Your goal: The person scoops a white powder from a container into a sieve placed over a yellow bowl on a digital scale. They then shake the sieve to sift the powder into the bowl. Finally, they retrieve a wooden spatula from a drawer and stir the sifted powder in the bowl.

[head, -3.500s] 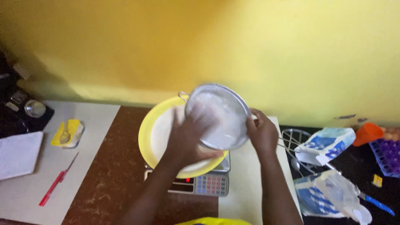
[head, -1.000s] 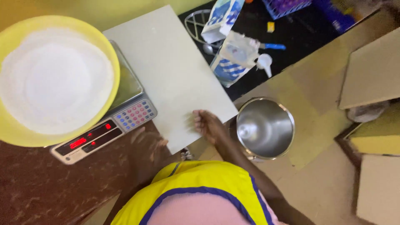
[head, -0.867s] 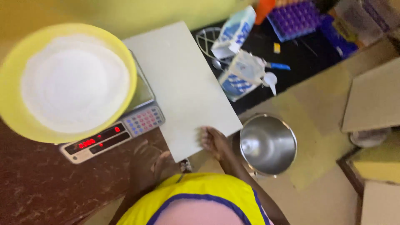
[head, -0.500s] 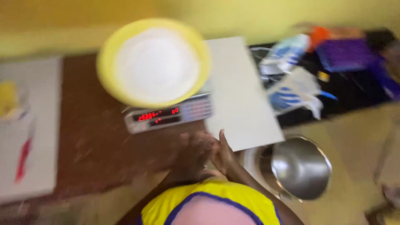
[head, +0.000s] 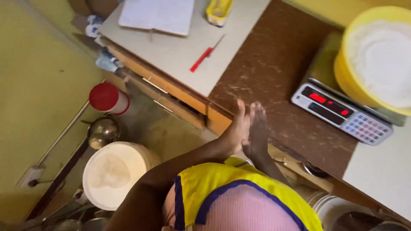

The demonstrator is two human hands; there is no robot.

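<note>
Both hands are pressing palm to palm over the front edge of the brown speckled counter (head: 274, 72), left hand (head: 236, 130) and right hand (head: 257, 133) flat with fingers straight, gripping nothing. Digital scale (head: 342, 113) with red readout is sitting just to their right on the counter, carrying a yellow bowl (head: 342, 75) of white powder (head: 383, 60). A red-handled knife (head: 204, 55) is lying on the pale board (head: 180, 51) further back; a white bucket (head: 115, 173) and a red-lidded jar (head: 107, 98) are standing on the floor below.
</note>
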